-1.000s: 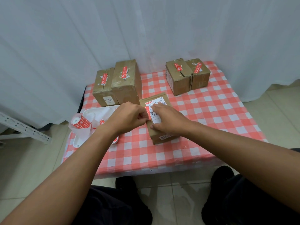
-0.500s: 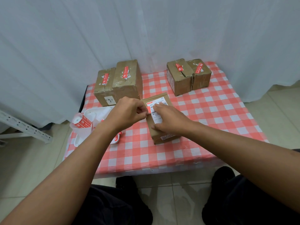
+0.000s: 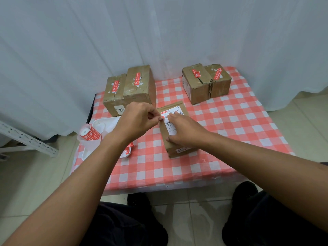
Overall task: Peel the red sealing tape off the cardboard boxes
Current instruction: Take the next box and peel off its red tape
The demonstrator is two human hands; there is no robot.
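On the checkered tablecloth point(image 3: 221, 139), a small cardboard box point(image 3: 174, 137) lay in front of two pairs of taped boxes. The right hand point(image 3: 184, 130) pressed flat, fingers spread, on its shipping label point(image 3: 174, 112). The left hand point(image 3: 136, 119) pinched the red sealing tape point(image 3: 161, 119) at the box's left edge, beside a white tray point(image 3: 99, 125).

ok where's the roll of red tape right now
In the head view the roll of red tape stands at the table's left edge in a clear cup, beside the white tray.
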